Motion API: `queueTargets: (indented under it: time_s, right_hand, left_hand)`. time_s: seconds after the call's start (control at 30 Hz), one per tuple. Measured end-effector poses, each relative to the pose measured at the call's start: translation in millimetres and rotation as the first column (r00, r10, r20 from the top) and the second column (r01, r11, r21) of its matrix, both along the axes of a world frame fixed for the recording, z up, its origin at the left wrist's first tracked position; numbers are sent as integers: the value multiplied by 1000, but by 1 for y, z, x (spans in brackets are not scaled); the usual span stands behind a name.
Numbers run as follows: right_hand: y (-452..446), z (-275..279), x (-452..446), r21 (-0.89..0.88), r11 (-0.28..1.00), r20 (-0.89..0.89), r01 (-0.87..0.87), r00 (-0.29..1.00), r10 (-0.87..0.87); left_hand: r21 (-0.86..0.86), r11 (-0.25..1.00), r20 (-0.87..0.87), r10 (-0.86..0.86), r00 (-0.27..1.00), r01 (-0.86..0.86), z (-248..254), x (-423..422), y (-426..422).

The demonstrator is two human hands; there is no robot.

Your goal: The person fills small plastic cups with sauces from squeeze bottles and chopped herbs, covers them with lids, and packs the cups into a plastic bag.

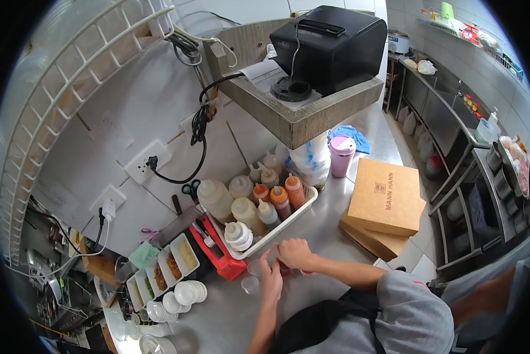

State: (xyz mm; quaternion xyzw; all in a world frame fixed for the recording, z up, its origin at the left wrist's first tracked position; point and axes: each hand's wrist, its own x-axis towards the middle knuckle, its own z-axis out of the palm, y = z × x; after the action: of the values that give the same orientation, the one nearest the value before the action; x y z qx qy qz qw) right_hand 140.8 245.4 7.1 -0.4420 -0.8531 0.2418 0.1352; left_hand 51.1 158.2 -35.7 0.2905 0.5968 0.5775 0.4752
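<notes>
Well, from where I stand, the two bare hands are close together over a shiny grey metal counter (217,318). The fingers of the left hand (269,276) point away from the body, rather narrow, and those of the right hand (293,254) are curled in just beyond them; whether either has something pinched, I cannot tell, since the gap between them is partly hidden. A small, round, clear plastic cup (250,286) sits on the counter just left of the left fingers (it's so see-through you could easily miss it). Under the right wrist peeks a small red patch (306,272), too little to make out.

Just beyond the fingertips stands a white plastic basket (275,242) crowded with squeeze bottles, and the nearest is a squat white squeeze bottle (238,236). Beside it, to the left of the fingers, lies a bright red plastic holder (225,259). Farther left come white rectangular tubs (185,258) of food, with stacked round clear lids (188,292) nearer the body. Well to the right of the fingers are two stacked brown cardboard boxes (384,197), the upper one printed "MANN HANN", and past the basket a lilac lidded tumbler (341,156) stands upright.
</notes>
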Motion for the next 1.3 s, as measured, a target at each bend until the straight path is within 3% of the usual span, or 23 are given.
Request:
queueTargets:
  time_s: [0.03, 0.13, 0.17, 0.27, 0.37, 0.47, 0.57, 0.67, 0.7, 0.8, 0.83, 0.9, 0.93, 1.03, 1.2, 1.27, 1.3]
  right_hand:
    - [-1, -1, -2, 1, 1000, 0, -7, 1000, 7]
    - [-3, -2, -6, -21, 1000, 13, 1, 1000, 0]
    - [-3, 2, -6, -44, 999, 23, 18, 1000, -17]
    - [1, 2, -7, -169, 984, 33, 54, 998, -49]
    - [10, 0, -3, -294, 954, 57, 52, 998, -37]
    - [12, -1, -4, -307, 949, 48, 72, 997, -60]
    - [13, 0, -7, -245, 965, 12, 89, 996, -89]
    - [13, 4, -9, -188, 973, -32, 130, 990, -138]
    - [13, 5, -10, -173, 974, -46, 149, 986, -159]
    - [15, 3, -16, -193, 940, -106, 282, 946, -306]
    - [11, 5, -13, -176, 944, -115, 278, 947, -300]
    - [7, 20, -5, -142, 954, -140, 266, 948, -285]
    - [11, 8, -1, -214, 950, -83, 228, 965, -250]
    - [6, 10, 16, -270, 956, -69, 114, 988, -137]
    - [3, -2, 24, -317, 947, -90, 47, 993, -79]
    - [-2, -5, 19, -311, 937, -137, 161, 968, -212]
    - [-3, -6, 16, -309, 926, -161, 219, 947, -277]
  left_hand:
    - [-35, 999, -10, 1, 1000, -2, 5, 2, 4]
    - [-94, 995, -261, 4, 965, -30, 20, 4, 11]
    - [-148, 988, -252, 8, 968, -46, 32, 6, 10]
    - [48, 995, -589, 103, 801, -93, 8, 2, 11]
    - [-73, 995, -479, 19, 878, -62, 5, -2, 11]
    - [-45, 998, -343, 20, 939, -38, 18, 1, 13]
    - [118, 992, -505, 95, 858, -40, 11, -3, 22]
    - [59, 996, -559, 88, 824, -66, 16, -4, 27]
    - [-67, 994, -503, 39, 863, -84, 8, -8, 33]
    - [-205, 972, -367, 35, 930, -117, 40, 4, 35]
    - [-204, 971, -452, 16, 892, -121, 43, 6, 35]
    - [-32, 989, -598, 98, 796, -146, 41, 7, 36]
    - [46, 988, -659, 139, 739, -146, 38, 7, 33]
    - [3, 999, -627, 30, 779, -36, 33, 7, 32]
    - [-58, 997, -564, 8, 826, -50, 22, 10, 35]
    - [-81, 994, -486, 28, 873, -77, 15, 10, 38]
    - [-83, 992, -528, 38, 848, -96, 21, 12, 38]
